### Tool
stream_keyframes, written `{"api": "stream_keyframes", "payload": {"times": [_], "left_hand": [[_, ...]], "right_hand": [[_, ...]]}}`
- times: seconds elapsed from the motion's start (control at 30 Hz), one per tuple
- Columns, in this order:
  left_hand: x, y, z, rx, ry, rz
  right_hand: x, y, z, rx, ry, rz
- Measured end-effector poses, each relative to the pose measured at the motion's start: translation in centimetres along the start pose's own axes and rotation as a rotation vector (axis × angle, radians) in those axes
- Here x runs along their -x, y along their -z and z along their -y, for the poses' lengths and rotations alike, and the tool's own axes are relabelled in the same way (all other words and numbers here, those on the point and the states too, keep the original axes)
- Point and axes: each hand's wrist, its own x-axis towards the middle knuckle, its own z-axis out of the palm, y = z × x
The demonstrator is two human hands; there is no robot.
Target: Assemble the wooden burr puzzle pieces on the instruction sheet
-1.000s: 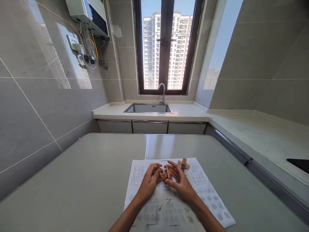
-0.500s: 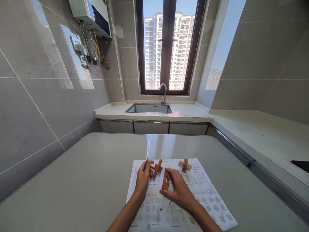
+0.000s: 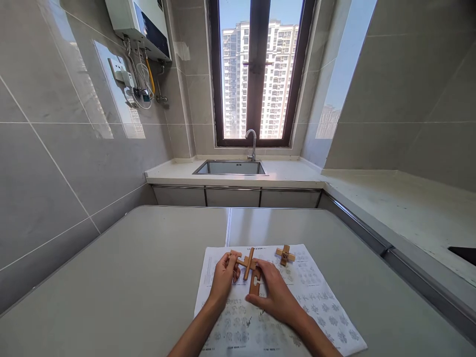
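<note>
Pinched in my left hand (image 3: 222,277) is one end of a wooden puzzle assembly (image 3: 249,264), made of crossed sticks and jutting out to the right. Between the thumb and fingers of my right hand (image 3: 275,288) a flat wooden puzzle piece (image 3: 255,283) with a cut-out notch stands upright. The assembly's right end is close to the top of that piece; whether they touch I cannot tell. Farther back on the right, a second cross-shaped wooden puzzle assembly (image 3: 285,255) lies on the printed sheet (image 3: 320,310). My fingers hide part of both held pieces.
The sheet, with small diagrams, lies on a pale table (image 3: 122,277). Beyond it is a counter (image 3: 293,171) with a sink (image 3: 230,173) and a faucet (image 3: 253,144) below a window. A water heater (image 3: 139,27) hangs on the left wall.
My left hand has turned the puzzle assembly and brought it right, closer to the notched piece. My right hand has stayed nearly in place with its piece.
</note>
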Motion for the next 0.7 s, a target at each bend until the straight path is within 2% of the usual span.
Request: {"api": "stream_keyframes", "payload": {"times": [0.2,0.37,0.57,0.7], "left_hand": [[0.1,-0.3,0.7,-0.084,0.008,0.113],[0.5,-0.6,0.7,-0.113,0.02,0.206],[0.5,-0.6,0.3,-0.057,0.036,0.225],[0.1,-0.2,0.1,-0.004,0.038,0.168]], "right_hand": [[0.1,0.2,0.5,-0.142,-0.04,-0.05],[0.0,0.4,1.0,-0.164,0.003,-0.127],[-0.2,0.4,1.2,-0.15,0.035,-0.199],[-0.3,0.7,1.2,-0.136,0.006,-0.238]]}}
